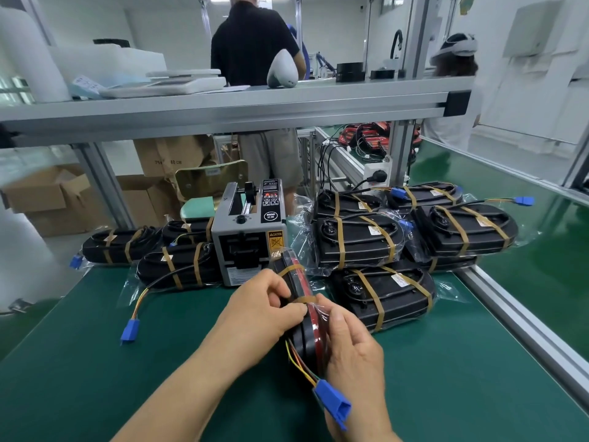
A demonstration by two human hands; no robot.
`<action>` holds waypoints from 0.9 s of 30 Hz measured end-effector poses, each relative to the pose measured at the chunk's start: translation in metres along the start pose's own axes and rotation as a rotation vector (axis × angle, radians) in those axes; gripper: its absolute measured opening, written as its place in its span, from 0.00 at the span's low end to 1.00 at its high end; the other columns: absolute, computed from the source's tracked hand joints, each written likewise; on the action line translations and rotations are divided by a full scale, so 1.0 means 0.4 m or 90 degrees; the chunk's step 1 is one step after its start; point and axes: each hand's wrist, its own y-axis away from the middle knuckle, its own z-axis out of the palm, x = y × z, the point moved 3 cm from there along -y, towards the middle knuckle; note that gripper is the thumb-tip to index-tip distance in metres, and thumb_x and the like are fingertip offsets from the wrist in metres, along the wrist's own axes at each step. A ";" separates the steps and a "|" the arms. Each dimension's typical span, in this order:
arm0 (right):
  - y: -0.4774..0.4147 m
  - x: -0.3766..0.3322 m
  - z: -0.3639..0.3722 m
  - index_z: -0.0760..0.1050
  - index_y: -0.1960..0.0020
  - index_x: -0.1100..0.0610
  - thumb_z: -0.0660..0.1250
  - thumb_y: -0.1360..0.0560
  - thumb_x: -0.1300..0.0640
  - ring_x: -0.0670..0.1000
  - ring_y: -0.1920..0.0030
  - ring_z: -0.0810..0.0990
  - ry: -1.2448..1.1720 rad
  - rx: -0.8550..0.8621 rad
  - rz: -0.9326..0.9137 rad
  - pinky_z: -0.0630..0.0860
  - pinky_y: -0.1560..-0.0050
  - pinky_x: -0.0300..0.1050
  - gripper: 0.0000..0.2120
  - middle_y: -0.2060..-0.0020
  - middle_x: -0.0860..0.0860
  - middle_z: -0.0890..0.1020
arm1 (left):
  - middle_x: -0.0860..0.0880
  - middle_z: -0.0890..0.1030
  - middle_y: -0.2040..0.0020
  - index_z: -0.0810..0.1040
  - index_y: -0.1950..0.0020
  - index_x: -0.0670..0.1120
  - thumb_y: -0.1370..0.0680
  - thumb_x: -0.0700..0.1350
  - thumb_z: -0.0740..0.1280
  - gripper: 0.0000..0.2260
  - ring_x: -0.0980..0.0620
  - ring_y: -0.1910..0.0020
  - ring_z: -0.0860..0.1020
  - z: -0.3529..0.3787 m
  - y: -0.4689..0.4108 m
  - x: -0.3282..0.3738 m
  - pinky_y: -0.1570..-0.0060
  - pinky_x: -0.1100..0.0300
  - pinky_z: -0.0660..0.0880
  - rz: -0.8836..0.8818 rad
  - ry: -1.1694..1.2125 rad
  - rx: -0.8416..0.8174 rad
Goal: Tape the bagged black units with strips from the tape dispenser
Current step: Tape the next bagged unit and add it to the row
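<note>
Bagged black unit (306, 338) held on edge over green surface (127, 393), just in front of tape dispenser (248, 237). Fingers of left hand (264, 309) pinching nearer tape strip (305, 299) at top edge; right hand (353, 349) clasping unit's side. Judged best: pull strip taut, wrap square, rub ends flat, keep blue connector (333, 406) clear. Taped units (360, 240) piled either side of dispenser; cardboard boxes (47, 199), standing person (251, 43) behind.

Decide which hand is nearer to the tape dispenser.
Left. The left hand is just in front of the tape dispenser; the right hand sits lower and further right, on the bagged unit.
</note>
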 end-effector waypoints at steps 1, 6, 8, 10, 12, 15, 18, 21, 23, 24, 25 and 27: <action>0.001 0.001 0.001 0.84 0.49 0.41 0.61 0.19 0.49 0.55 0.49 0.85 0.000 0.005 0.002 0.80 0.42 0.58 0.12 0.53 0.53 0.87 | 0.59 0.73 0.71 0.76 0.59 0.56 0.33 0.54 0.75 0.09 0.63 0.74 0.69 0.006 0.003 -0.006 0.69 0.66 0.68 -0.028 0.048 0.020; 0.002 0.003 0.007 0.85 0.48 0.46 0.62 0.18 0.53 0.55 0.49 0.85 -0.048 0.014 0.019 0.80 0.43 0.55 0.12 0.51 0.56 0.87 | 0.54 0.72 0.69 0.78 0.63 0.50 0.30 0.50 0.76 0.09 0.59 0.72 0.69 0.041 0.020 -0.017 0.71 0.68 0.67 -0.074 0.223 0.054; 0.002 -0.001 0.003 0.85 0.48 0.48 0.62 0.18 0.55 0.56 0.48 0.86 -0.083 -0.008 0.056 0.80 0.46 0.52 0.12 0.51 0.56 0.87 | 0.55 0.72 0.69 0.79 0.62 0.53 0.32 0.51 0.77 0.08 0.59 0.71 0.69 0.046 0.027 -0.017 0.69 0.68 0.68 -0.068 0.248 0.039; 0.001 -0.019 -0.009 0.85 0.47 0.50 0.62 0.19 0.57 0.57 0.49 0.86 -0.102 -0.056 0.088 0.81 0.50 0.50 0.12 0.52 0.57 0.87 | 0.54 0.72 0.65 0.80 0.60 0.56 0.37 0.54 0.76 0.10 0.58 0.68 0.71 0.045 0.034 -0.020 0.64 0.63 0.71 -0.079 0.276 0.011; -0.013 -0.059 -0.030 0.85 0.48 0.50 0.65 0.20 0.56 0.52 0.47 0.86 -0.014 -0.084 0.042 0.79 0.50 0.47 0.10 0.50 0.51 0.87 | 0.53 0.73 0.62 0.80 0.59 0.57 0.41 0.55 0.75 0.13 0.56 0.65 0.73 0.040 0.038 -0.022 0.59 0.60 0.74 -0.094 0.289 -0.005; -0.060 -0.146 -0.030 0.83 0.52 0.47 0.75 0.28 0.55 0.42 0.53 0.84 0.232 -0.105 -0.076 0.76 0.56 0.33 0.06 0.56 0.42 0.86 | 0.51 0.75 0.60 0.79 0.57 0.53 0.43 0.55 0.76 0.17 0.54 0.63 0.74 0.041 0.037 -0.018 0.60 0.59 0.73 -0.100 0.272 0.007; -0.107 -0.203 0.037 0.78 0.56 0.47 0.77 0.35 0.47 0.45 0.59 0.82 0.510 -0.140 -0.123 0.76 0.60 0.40 0.12 0.61 0.45 0.83 | 0.50 0.77 0.62 0.77 0.55 0.47 0.42 0.54 0.77 0.21 0.55 0.64 0.75 0.045 0.035 -0.011 0.61 0.58 0.74 -0.086 0.265 0.007; -0.135 -0.217 0.103 0.71 0.58 0.49 0.76 0.36 0.45 0.45 0.60 0.76 0.697 -0.172 -0.180 0.69 0.63 0.42 0.16 0.59 0.45 0.77 | 0.53 0.79 0.65 0.78 0.55 0.46 0.41 0.53 0.78 0.20 0.58 0.66 0.76 0.041 0.032 -0.014 0.61 0.60 0.75 -0.087 0.263 0.002; -0.144 -0.213 0.122 0.68 0.59 0.49 0.74 0.35 0.45 0.47 0.61 0.75 0.759 -0.174 -0.209 0.67 0.66 0.42 0.16 0.59 0.46 0.76 | 0.53 0.78 0.65 0.78 0.55 0.47 0.41 0.53 0.78 0.20 0.59 0.67 0.74 0.036 0.029 -0.023 0.63 0.63 0.73 -0.101 0.270 0.007; -0.147 -0.209 0.126 0.68 0.59 0.49 0.73 0.34 0.46 0.48 0.60 0.75 0.779 -0.174 -0.222 0.67 0.65 0.43 0.15 0.58 0.47 0.76 | 0.53 0.77 0.64 0.78 0.55 0.47 0.42 0.54 0.78 0.21 0.58 0.67 0.74 0.034 0.028 -0.028 0.63 0.63 0.72 -0.106 0.267 0.010; -0.148 -0.206 0.128 0.69 0.59 0.50 0.71 0.32 0.48 0.50 0.58 0.76 0.795 -0.173 -0.236 0.69 0.63 0.44 0.13 0.57 0.47 0.76 | 0.52 0.76 0.63 0.77 0.55 0.48 0.43 0.55 0.78 0.22 0.58 0.67 0.73 0.033 0.027 -0.031 0.63 0.62 0.72 -0.109 0.262 0.012; -0.150 -0.202 0.130 0.71 0.57 0.52 0.69 0.29 0.50 0.52 0.56 0.77 0.816 -0.167 -0.259 0.72 0.59 0.45 0.09 0.55 0.48 0.77 | 0.52 0.76 0.62 0.77 0.56 0.49 0.45 0.57 0.77 0.23 0.57 0.66 0.73 0.033 0.028 -0.032 0.63 0.62 0.72 -0.108 0.258 0.009</action>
